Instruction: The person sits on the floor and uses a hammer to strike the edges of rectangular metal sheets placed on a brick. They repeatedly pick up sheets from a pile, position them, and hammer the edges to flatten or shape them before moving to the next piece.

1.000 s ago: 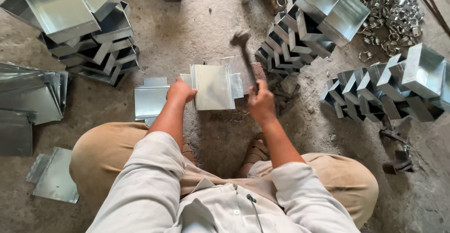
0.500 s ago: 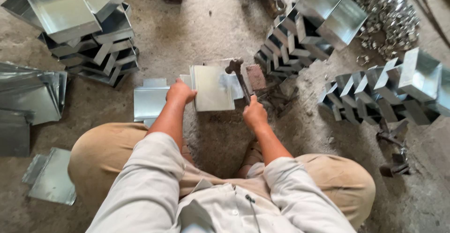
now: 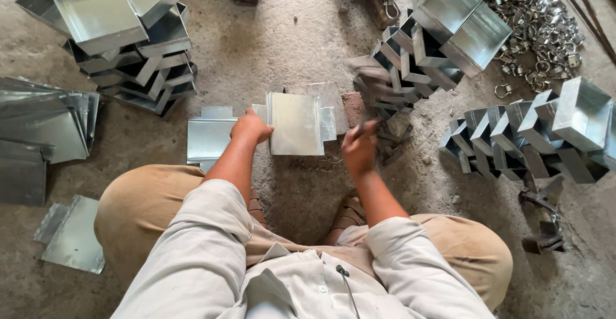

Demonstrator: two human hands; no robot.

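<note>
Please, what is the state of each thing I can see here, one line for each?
Left hand: resting on the sheet's left edge.
Right hand: closed on a hammer.
Hammer: raised, motion-blurred.
Folded metal sheet: lying flat, flaps partly bent.
Metal trays: stacked, open upward.
Flat sheets: piled.

You are in a sheet-metal workshop, sitting on a rough concrete floor [image 3: 282,43]. Stacks of folded galvanised trays [image 3: 122,36] and open boxes [image 3: 545,133] surround you, flat cut sheets [image 3: 45,123] lie at your left, and what looks like a heap of metal rings [image 3: 545,30] lies beyond.
</note>
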